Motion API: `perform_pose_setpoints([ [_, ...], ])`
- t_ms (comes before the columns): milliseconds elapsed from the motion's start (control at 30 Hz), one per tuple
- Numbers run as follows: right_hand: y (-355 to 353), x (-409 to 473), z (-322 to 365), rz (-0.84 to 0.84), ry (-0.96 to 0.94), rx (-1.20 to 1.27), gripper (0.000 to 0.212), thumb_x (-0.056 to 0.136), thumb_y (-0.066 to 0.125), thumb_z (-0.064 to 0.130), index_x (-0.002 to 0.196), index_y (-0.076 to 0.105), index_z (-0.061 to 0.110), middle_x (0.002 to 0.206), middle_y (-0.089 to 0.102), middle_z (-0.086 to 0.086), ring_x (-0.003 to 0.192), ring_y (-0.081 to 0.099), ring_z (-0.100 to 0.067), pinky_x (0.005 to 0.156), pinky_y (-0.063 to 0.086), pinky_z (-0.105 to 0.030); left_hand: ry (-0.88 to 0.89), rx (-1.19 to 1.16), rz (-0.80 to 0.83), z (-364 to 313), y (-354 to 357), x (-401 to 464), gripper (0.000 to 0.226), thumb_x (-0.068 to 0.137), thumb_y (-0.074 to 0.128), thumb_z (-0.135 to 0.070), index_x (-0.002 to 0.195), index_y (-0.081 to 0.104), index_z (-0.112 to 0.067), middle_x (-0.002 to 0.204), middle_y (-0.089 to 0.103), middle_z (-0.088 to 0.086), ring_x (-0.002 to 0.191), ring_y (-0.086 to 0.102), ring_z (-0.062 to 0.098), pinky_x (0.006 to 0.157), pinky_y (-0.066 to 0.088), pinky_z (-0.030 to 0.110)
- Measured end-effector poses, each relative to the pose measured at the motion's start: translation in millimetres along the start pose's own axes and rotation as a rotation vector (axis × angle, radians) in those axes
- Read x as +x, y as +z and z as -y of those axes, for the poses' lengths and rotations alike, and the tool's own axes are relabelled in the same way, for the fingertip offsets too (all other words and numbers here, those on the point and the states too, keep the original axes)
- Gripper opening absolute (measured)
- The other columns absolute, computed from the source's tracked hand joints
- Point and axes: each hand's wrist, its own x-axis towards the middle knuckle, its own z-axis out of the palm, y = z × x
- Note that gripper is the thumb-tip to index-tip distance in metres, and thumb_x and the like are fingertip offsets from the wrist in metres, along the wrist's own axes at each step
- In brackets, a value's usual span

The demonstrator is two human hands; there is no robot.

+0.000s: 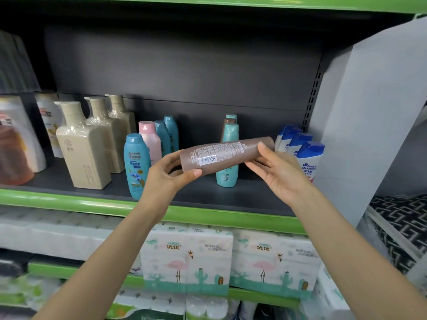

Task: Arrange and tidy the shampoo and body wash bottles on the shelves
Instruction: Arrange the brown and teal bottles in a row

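A brown bottle point(221, 155) lies sideways in the air in front of the dark shelf point(231, 195), its barcode label facing me. My left hand point(168, 174) grips its base end and my right hand point(277, 172) holds its cap end. Behind it stands a teal bottle point(227, 174), with a brown and another teal one further back. To the left stand a blue Rejoice bottle point(135, 165), a pink bottle point(150, 142) and two teal ones. Blue-capped white bottles point(307, 158) line up at the right.
Beige square bottles point(85, 146) and orange-tinted bottles point(13, 144) fill the shelf's left part. A grey panel point(369, 112) closes the right side. The green shelf edge point(208, 213) runs below, with tissue packs point(187, 257) on the lower shelves.
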Motion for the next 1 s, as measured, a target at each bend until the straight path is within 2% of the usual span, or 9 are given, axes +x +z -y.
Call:
perform_pose_setpoints([
  [233,-1,0,-4,0.021,-0.026,0.013,0.015,0.093,0.055,0.009,0.104,0.063,0.003,0.100,0.072,-0.008,0.093,0.071,-0.016,0.086,0.056,-0.031,-0.041,0.002,0.039,5,-5,-1,0.050,0.075,0.076,-0.018,0.121,0.057,-0.020,0.102,0.071,0.003,0.094,0.068,0.011,0.078,0.053,0.019],
  [333,-2,-1,-2,0.040,-0.050,-0.046,0.017,0.094,0.054,0.012,0.108,0.062,0.008,0.105,0.070,-0.007,0.097,0.070,-0.018,0.086,0.057,-0.030,-0.091,-0.084,0.072,5,-4,-1,0.052,0.069,0.080,-0.030,0.115,0.062,-0.016,0.101,0.072,0.005,0.096,0.069,0.017,0.081,0.054,0.025],
  [467,1,0,7,0.147,-0.077,-0.084,0.027,0.088,0.057,0.019,0.116,0.058,0.022,0.117,0.067,-0.001,0.109,0.064,-0.019,0.092,0.053,-0.038,-0.252,-0.313,0.155,0,4,0,0.038,0.074,0.063,-0.031,0.102,0.066,-0.006,0.098,0.073,0.008,0.091,0.070,0.019,0.071,0.054,0.017],
  [533,3,1,10,0.144,-0.083,-0.080,0.033,0.085,0.058,0.021,0.118,0.056,0.021,0.122,0.063,-0.003,0.111,0.063,-0.021,0.093,0.052,-0.043,-0.285,-0.330,0.195,-1,9,1,0.036,0.078,0.060,-0.033,0.099,0.066,-0.005,0.095,0.073,0.011,0.090,0.070,0.020,0.071,0.055,0.017],
  [600,5,4,12,0.092,-0.109,-0.068,0.027,0.089,0.058,0.018,0.115,0.056,0.016,0.119,0.063,-0.005,0.109,0.064,-0.024,0.091,0.054,-0.043,-0.311,-0.312,0.198,-1,14,3,0.031,0.086,0.055,-0.033,0.098,0.066,-0.007,0.096,0.072,0.014,0.092,0.070,0.022,0.074,0.055,0.019],
  [667,9,7,13,0.023,-0.149,-0.081,0.027,0.090,0.060,0.017,0.116,0.056,0.010,0.113,0.064,-0.005,0.105,0.066,-0.024,0.084,0.057,-0.038,-0.284,-0.189,0.197,2,18,6,0.027,0.093,0.050,-0.032,0.098,0.066,-0.010,0.101,0.071,0.013,0.096,0.068,0.023,0.081,0.056,0.023],
  [767,17,13,13,-0.087,-0.182,-0.204,0.035,0.087,0.066,0.018,0.119,0.055,0.007,0.107,0.065,-0.004,0.098,0.068,-0.022,0.079,0.059,-0.035,-0.062,0.266,0.202,6,24,17,0.016,0.091,0.057,-0.030,0.100,0.066,-0.021,0.100,0.069,-0.005,0.099,0.064,0.013,0.092,0.050,0.024],
  [867,21,20,9,-0.160,-0.184,-0.280,0.037,0.083,0.071,0.020,0.115,0.056,0.008,0.101,0.066,-0.004,0.096,0.068,-0.023,0.076,0.059,-0.035,0.098,0.486,0.265,5,35,27,0.036,0.080,0.071,-0.032,0.113,0.061,-0.021,0.104,0.067,-0.009,0.097,0.061,0.006,0.088,0.047,0.019],
  [1000,27,28,4,-0.186,-0.195,-0.356,0.036,0.083,0.072,0.021,0.114,0.056,0.011,0.105,0.066,-0.006,0.096,0.068,-0.022,0.071,0.060,-0.030,0.188,0.579,0.236,3,48,41,0.050,0.074,0.077,-0.032,0.118,0.057,-0.021,0.105,0.065,-0.005,0.094,0.060,0.009,0.083,0.046,0.018],
])
